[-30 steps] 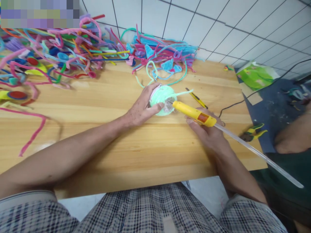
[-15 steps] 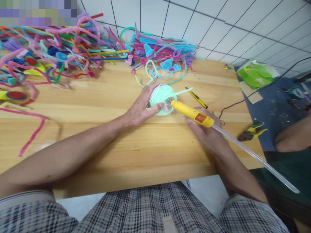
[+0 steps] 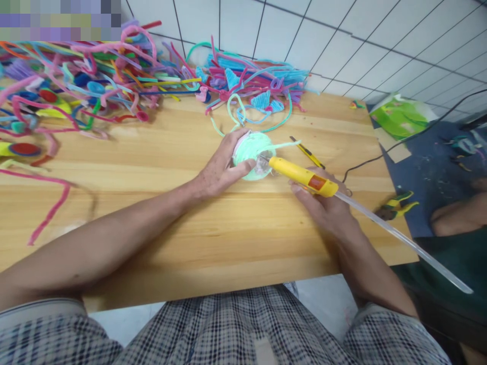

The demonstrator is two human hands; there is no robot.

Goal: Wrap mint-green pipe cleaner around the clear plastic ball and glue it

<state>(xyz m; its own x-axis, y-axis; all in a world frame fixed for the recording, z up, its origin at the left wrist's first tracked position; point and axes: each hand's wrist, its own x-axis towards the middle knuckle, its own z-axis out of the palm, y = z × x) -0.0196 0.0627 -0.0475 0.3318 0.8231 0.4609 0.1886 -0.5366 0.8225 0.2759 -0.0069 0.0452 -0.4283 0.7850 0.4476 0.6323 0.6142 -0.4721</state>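
Observation:
My left hand [image 3: 228, 165] is closed around a round ball [image 3: 253, 147] wound with mint-green pipe cleaner, its thumb lying across the near side. One loose pipe cleaner end sticks out from the ball to the right. A patch of the ball beside my thumb is uncovered and looks clear or greyish. In my right hand [image 3: 321, 200] is a yellow hot glue gun [image 3: 300, 175], its nozzle at that bare patch; whether it touches I cannot tell. A long clear glue stick [image 3: 407, 242] juts out of the gun's back end, toward the lower right.
Behind the glue gun lies a yellow utility knife [image 3: 307, 152]. Yellow-handled pliers [image 3: 395, 205] rest near the table's right edge. Heaps of coloured pipe cleaners [image 3: 114, 86] fill the back left. A black cord [image 3: 365, 161] crosses the right side, where another person's arm [image 3: 460, 210] shows.
The glue gun has shifted slightly to the right with my right hand, and its glue stick's end has risen a little. My left hand and the ball have barely moved.

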